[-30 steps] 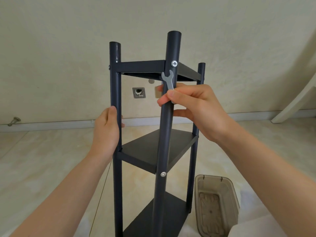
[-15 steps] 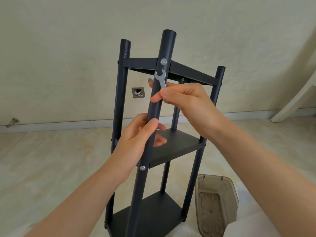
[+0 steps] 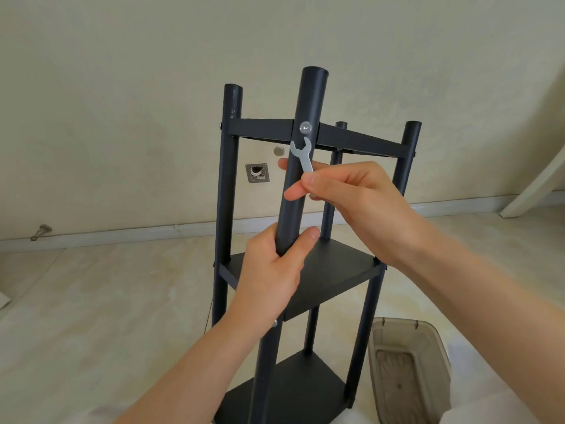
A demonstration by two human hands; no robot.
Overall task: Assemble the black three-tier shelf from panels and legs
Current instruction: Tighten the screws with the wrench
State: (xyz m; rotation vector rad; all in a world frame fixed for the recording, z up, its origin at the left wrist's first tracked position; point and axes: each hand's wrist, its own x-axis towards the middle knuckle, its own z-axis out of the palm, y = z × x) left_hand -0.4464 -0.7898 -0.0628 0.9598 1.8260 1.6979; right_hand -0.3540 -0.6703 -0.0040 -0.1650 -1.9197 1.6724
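Observation:
The black three-tier shelf (image 3: 333, 270) stands upright on the floor, all three panels fixed between its black tube legs. My left hand (image 3: 275, 270) grips the nearest leg (image 3: 301, 191) just above the middle panel. My right hand (image 3: 351, 200) pinches a small silver flat wrench (image 3: 302, 156) against that leg. The wrench's open jaw points up, just below the silver bolt (image 3: 305, 127) that joins the leg to the top panel (image 3: 360, 139); jaw and bolt are apart.
A translucent brown plastic bin (image 3: 409, 368) stands on the floor right of the shelf. Behind are a cream wall with a metal plate (image 3: 257, 177), a baseboard, a doorstop (image 3: 41, 232) at left and a white slanted piece (image 3: 538, 185) at right.
The shelf has turned, bringing the bolted leg to face me. My left hand shifted from the left leg to the near leg. My right hand kept the wrench just under the bolt.

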